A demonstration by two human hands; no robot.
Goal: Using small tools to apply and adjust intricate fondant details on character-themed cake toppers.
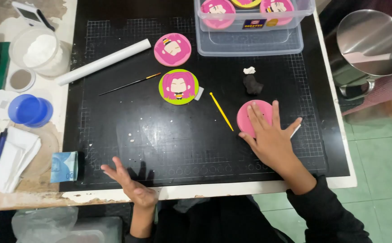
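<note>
I see a black gridded cutting mat [160,139] on a worn white table [335,135], with green floor tiles [385,157] and a steel bin [367,45] to the right. My right hand [272,137] lies flat, fingers spread, pressing on the plain pink clay disc [249,114] near the mat's right edge, while my left hand [130,184] hovers open and empty at the front edge. At the back, a clear plastic box [250,40] carries a small dark blue rectangular label, and a folded blue paper packet [64,166] lies at the left.

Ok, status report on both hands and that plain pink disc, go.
Right hand flat on plain pink disc, fingers spread. Left hand open, empty, at near edge of black cutting mat. Yellow tool lies just left of disc.
</note>
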